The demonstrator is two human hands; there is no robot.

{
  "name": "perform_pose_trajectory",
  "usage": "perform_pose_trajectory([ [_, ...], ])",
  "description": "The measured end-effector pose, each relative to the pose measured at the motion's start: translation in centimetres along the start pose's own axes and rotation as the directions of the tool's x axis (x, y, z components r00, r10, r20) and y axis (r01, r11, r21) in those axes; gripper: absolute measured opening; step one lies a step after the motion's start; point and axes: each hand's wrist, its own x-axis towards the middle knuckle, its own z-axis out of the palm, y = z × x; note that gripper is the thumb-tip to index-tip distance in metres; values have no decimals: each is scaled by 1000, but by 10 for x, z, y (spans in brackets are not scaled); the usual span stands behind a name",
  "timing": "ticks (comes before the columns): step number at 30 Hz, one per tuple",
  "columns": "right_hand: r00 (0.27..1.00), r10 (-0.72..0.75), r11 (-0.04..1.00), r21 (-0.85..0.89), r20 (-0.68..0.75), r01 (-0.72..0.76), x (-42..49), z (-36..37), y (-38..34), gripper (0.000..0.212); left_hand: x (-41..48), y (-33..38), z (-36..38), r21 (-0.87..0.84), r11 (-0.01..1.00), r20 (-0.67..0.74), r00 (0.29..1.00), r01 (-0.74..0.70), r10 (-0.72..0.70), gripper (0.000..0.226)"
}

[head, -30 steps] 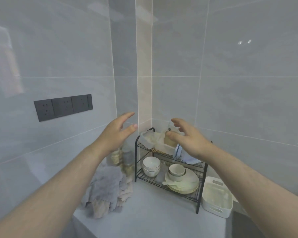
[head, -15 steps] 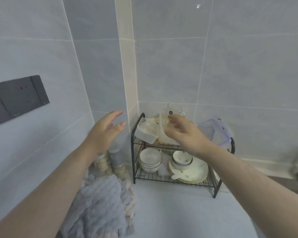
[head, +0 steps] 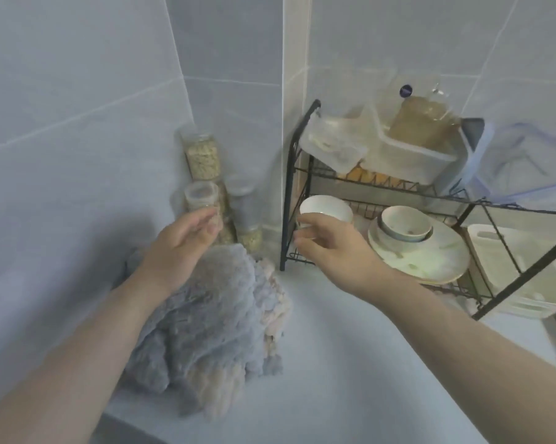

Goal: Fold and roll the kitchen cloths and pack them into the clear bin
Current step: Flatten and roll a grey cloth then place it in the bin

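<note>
Cloth pile [head: 212, 318] beneath left hand [head: 180, 248], right hand [head: 331, 248] to its right, both loosely spread, empty

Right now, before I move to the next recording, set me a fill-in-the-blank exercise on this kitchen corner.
1. The cloths lie on the counter, to the ____ of the rack.
2. The plate sits on the rack's ____ shelf.
3. The rack's wire is coloured ____.
Missing words: left; lower; black.
</note>
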Motion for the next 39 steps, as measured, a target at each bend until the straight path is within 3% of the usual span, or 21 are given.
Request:
perform_pose_trajectory([
  [3,998,-37,999,17,50,37,9,42,33,40,-6,-43,2,41,999,-18,1000,-12,13,52],
  [8,989,-140,988,-61,54,143,22,85,59,39,-5,-72,-6,201,969,-90,983,-142,162,21],
  [13,944,-327,933,-179,-48,314,26,113,68,23,-15,-79,-14,401,859,-126,910,-318,395,17],
  [16,906,-422,874,-267,-2,407,19,125,71,36,-29,-88,-9,531,764,-148,847,-368,511,12],
  [18,901,-423,850,-302,100,432,10,130,71,52,-42,-95,-5,586,704,-137,808,-401,574,25],
  [20,899,-413,842,-315,144,438,1,134,69,53,-56,-100,-2,599,674,-116,786,-432,607,36],
  [24,902,-431,850,-324,30,416,-12,141,59,16,-85,-106,-5,579,667,-72,785,-469,615,45],
  [28,935,-347,923,-205,-76,326,-23,138,43,6,-102,-117,0,678,590,33,820,-439,572,75],
  [30,930,-336,938,-139,-148,317,-27,133,30,6,-105,-119,5,714,549,64,822,-433,565,73],
  [34,902,-360,930,-170,-238,326,-35,123,8,6,-100,-113,-1,653,607,-56,770,-453,635,46],
  [39,862,-412,900,-278,-295,335,-53,94,-8,8,-93,-76,-10,502,753,-148,815,-426,560,39],
])
